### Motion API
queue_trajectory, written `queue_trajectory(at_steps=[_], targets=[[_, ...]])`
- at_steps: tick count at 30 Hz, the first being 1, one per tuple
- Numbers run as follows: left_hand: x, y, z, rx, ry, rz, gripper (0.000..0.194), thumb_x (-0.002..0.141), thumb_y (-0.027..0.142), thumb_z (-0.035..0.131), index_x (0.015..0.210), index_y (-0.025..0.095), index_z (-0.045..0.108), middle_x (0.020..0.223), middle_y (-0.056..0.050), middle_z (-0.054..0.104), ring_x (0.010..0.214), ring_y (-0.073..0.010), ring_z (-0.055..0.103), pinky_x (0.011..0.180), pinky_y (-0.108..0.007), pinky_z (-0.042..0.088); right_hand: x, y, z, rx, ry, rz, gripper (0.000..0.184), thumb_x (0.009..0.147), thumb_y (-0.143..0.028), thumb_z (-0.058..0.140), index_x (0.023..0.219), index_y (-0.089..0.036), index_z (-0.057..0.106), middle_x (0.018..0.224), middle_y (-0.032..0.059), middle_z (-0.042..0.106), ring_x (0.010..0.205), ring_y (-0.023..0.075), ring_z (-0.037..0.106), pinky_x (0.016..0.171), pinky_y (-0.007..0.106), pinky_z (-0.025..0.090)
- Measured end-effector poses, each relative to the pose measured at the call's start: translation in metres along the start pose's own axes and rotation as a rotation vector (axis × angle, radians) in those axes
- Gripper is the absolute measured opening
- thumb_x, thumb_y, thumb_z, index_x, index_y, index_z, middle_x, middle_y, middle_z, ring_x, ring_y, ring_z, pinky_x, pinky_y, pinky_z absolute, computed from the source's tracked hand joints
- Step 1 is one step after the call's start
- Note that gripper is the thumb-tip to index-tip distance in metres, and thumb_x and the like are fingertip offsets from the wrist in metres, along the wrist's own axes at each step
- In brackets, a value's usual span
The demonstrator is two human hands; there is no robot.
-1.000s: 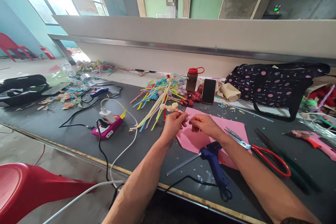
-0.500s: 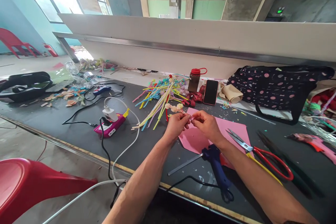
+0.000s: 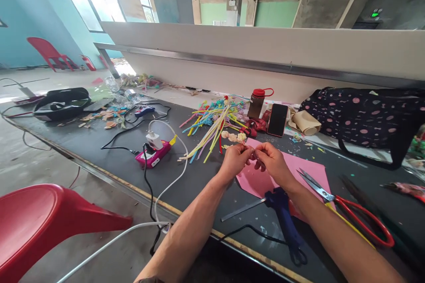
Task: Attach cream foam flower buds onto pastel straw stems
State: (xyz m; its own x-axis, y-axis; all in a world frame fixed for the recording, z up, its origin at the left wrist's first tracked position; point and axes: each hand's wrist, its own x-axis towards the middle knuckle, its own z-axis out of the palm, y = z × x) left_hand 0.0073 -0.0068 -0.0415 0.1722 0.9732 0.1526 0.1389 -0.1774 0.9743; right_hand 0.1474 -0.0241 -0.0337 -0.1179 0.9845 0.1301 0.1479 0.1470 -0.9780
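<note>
A fuzzy sprig, cream and pale pink with puffy clusters, is held roughly sideways near the pink sheet's far-left corner.

Pretty bright spot tbh: tall dark-framed window, pale turquoise wall, grey concrete floor, shiny red plastic stool.

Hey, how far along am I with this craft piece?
The cream tufts look already shaped. In hand: your left hand and right hand pinch close together beside them, above the pink sheet, hiding whatever they work on. Probably remaining: the coloured stems piled on the table. How many are needed, I can't tell.
</note>
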Motion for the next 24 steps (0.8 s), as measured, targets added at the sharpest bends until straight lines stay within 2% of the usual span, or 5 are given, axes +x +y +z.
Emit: queue_trajectory(at_steps=[2,9,15,20,24], targets=[[-0.001,0.000,0.001,-0.021,0.007,-0.002,0.027,0.076,0.039,0.053,0.070,0.014,0.060,0.064,-0.003,0.062,0.048,-0.0087,0.052,0.043,-0.019,0.036,-0.001,-0.001,-0.001,-0.003,-0.003,-0.013,0.024,0.077,-0.042,0.054,0.085,-0.019,0.051,0.070,0.0003,0.062,0.046,0.0107,0.056,0.037,0.019,0.036],[-0.003,-0.002,0.003,0.023,0.026,-0.055,0.029,0.076,0.041,0.051,0.066,0.014,0.059,0.049,0.000,0.055,0.042,-0.0086,0.048,0.041,-0.019,0.033,0.000,-0.001,-0.006,-0.131,0.051,-0.101,0.027,0.075,-0.043,0.059,0.081,-0.017,0.057,0.060,0.0008,0.060,0.051,0.0136,0.058,0.041,0.021,0.040],[-0.001,0.002,-0.001,-0.030,-0.010,-0.049,0.025,0.074,0.038,0.054,0.069,0.014,0.059,0.062,-0.002,0.058,0.048,-0.0088,0.052,0.040,-0.018,0.034,-0.001,-0.003,-0.003,-0.162,0.107,-0.139,0.025,0.075,-0.042,0.058,0.078,-0.016,0.058,0.064,0.0020,0.062,0.050,0.0129,0.058,0.043,0.022,0.040],[0.001,0.011,-0.003,-0.254,-0.104,-0.062,0.016,0.071,0.026,0.052,0.076,0.013,0.060,0.072,-0.003,0.060,0.051,-0.0078,0.051,0.040,-0.017,0.036,0.000,-0.007,-0.005,-0.058,0.109,-0.095,0.021,0.075,-0.038,0.058,0.078,-0.017,0.057,0.065,0.0010,0.060,0.049,0.0111,0.055,0.039,0.020,0.035],[0.001,0.014,-0.004,-0.304,-0.087,-0.032,0.023,0.072,0.029,0.054,0.086,0.013,0.062,0.079,-0.005,0.061,0.054,-0.0076,0.051,0.042,-0.017,0.035,0.003,-0.009,-0.007,0.096,0.058,-0.007,0.020,0.072,-0.036,0.059,0.076,-0.016,0.056,0.068,0.0023,0.061,0.047,0.0093,0.052,0.038,0.019,0.033]])
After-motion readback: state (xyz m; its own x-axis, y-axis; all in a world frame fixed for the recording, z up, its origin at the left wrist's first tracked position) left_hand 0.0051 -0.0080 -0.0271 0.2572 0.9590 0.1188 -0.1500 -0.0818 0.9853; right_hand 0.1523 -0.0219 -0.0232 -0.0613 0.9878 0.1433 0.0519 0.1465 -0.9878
